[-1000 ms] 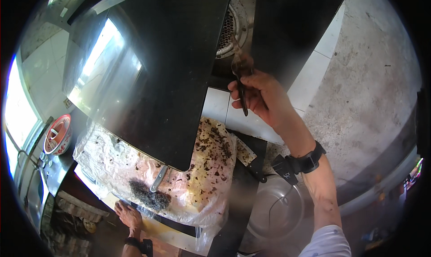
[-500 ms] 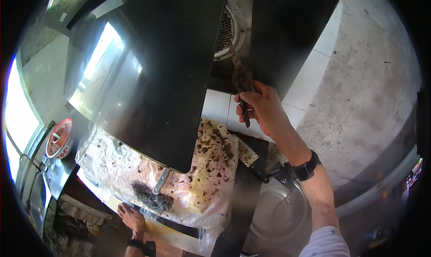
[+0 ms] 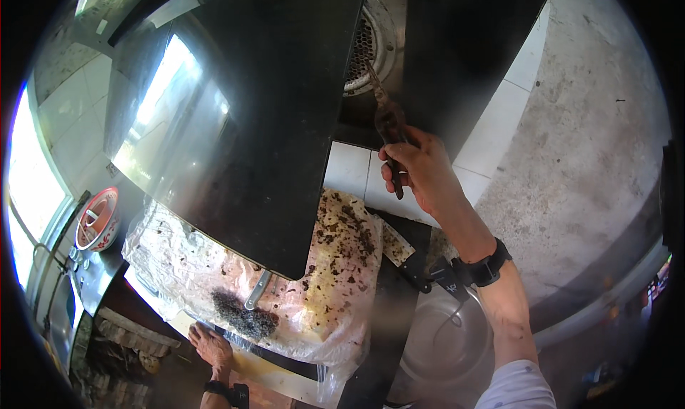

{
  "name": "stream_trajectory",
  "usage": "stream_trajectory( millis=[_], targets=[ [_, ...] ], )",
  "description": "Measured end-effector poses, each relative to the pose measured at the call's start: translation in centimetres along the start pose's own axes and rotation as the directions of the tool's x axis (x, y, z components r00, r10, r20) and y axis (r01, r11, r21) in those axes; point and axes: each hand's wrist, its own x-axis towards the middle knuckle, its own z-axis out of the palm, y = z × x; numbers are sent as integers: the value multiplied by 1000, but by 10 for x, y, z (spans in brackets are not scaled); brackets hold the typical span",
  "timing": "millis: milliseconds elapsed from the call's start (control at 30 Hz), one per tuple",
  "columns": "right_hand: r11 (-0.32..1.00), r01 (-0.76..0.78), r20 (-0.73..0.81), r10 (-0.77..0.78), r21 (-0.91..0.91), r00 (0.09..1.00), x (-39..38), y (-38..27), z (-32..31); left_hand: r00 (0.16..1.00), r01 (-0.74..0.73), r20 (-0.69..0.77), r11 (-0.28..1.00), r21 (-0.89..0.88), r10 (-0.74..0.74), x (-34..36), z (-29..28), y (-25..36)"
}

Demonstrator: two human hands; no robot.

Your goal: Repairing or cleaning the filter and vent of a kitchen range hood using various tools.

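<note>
My right hand point(image 3: 421, 166) is closed round a rusty, dark plier-like tool point(image 3: 389, 120) with a narrow tip. The tip points up at the round mesh grille point(image 3: 362, 45) set in a metal ring between dark panels; I cannot tell whether it touches. Low on the left, my left hand point(image 3: 211, 345) lies with its fingers stretched out on the pale edge of the counter point(image 3: 265, 375). Beyond it, a grimy plastic sheet point(image 3: 178, 255) is strewn with dark crumbs of dirt. A dark steel-wool-like clump point(image 3: 244, 314) and a grey-handled tool point(image 3: 257, 289) lie on that sheet.
A large glossy black panel point(image 3: 278, 123) overhangs the sheet. Right of the sheet lies a dirty broad blade point(image 3: 394, 243) with a black handle. A clear round basin point(image 3: 444, 337) is below my right forearm. A red-and-white bowl point(image 3: 97, 220) stands far left.
The whole view has shifted slightly. My right hand still grips the tool near the grille, its pose almost the same. The left hand stays on the counter edge.
</note>
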Motion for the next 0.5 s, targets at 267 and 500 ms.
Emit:
stream_trajectory(
  millis=[267,500],
  targets=[
    [989,109,-68,-116,-96,991,19,6,7,1000,-9,0,1000,20,9,2,5,-3],
    [981,129,-56,-138,-145,989,5,9,14,998,-53,-45,998,25,54,4,5,-11]
  ],
)
